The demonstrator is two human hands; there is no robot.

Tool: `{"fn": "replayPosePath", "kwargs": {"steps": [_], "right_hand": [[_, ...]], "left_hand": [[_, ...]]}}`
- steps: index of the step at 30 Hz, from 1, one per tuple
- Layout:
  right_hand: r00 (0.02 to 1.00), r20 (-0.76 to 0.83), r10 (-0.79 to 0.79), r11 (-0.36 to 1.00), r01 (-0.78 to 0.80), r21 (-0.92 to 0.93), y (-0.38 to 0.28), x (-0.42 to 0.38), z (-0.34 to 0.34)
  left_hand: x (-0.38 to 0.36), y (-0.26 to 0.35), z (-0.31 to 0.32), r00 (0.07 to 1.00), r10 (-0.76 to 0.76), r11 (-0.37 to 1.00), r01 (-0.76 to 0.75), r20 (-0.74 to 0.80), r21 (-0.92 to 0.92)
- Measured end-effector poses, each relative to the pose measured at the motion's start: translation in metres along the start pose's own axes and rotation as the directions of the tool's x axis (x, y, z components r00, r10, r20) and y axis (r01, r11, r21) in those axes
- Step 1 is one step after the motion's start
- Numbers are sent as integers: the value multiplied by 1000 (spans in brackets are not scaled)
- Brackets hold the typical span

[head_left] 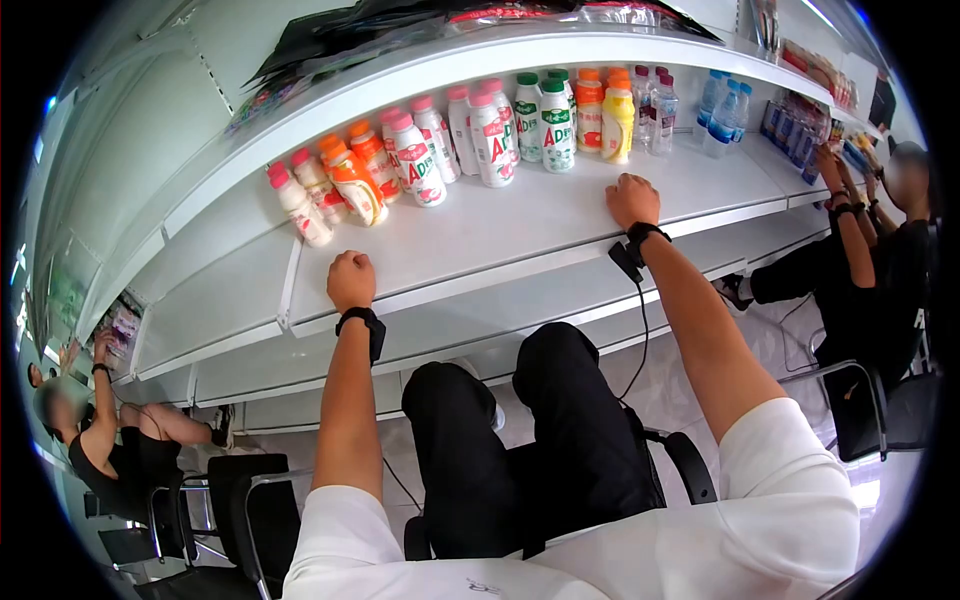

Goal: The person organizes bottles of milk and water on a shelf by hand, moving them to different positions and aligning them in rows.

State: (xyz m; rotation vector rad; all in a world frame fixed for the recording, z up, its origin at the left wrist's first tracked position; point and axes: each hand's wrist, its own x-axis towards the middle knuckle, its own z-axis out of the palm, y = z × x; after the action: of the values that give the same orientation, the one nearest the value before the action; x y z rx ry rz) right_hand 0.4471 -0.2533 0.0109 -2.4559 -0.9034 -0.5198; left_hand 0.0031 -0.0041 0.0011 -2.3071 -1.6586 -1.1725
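My left hand (351, 280) rests as a fist on the front of the white shelf (470, 225), with nothing visible in it. Further right, my right hand (633, 202) is also curled closed on the shelf, apparently holding nothing. Behind them stands a row of bottles. Nearest my left hand are a small pink-capped bottle (302, 212) and an orange-capped bottle (356, 185). White bottles with pink caps (418, 165) and with green caps (557, 130) fill the middle. A yellow bottle (617, 125) stands just behind my right hand.
Clear bottles with dark red caps (662, 112) and blue water bottles (722, 122) stand to the right. Dark packages (400, 35) lie on the upper shelf. One person (885, 270) sits at the right, another (110, 440) at the left, both reaching to shelves. A black chair (250, 510) stands behind left.
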Motion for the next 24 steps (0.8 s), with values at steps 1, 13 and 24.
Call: {"fn": "replayPosePath", "kwargs": {"steps": [1, 13, 24], "right_hand": [[1000, 12, 6, 1000, -6, -3, -1, 0, -1], [999, 35, 16, 1000, -16, -3, -7, -1, -8], [1000, 21, 5, 1000, -5, 27, -2, 1, -4]], "left_hand": [[0, 0, -1, 1000, 0, 1000, 0, 1, 2], [1, 2, -1, 999, -32, 999, 32, 19, -3], [0, 1, -1, 1000, -15, 1000, 15, 3, -7]]}}
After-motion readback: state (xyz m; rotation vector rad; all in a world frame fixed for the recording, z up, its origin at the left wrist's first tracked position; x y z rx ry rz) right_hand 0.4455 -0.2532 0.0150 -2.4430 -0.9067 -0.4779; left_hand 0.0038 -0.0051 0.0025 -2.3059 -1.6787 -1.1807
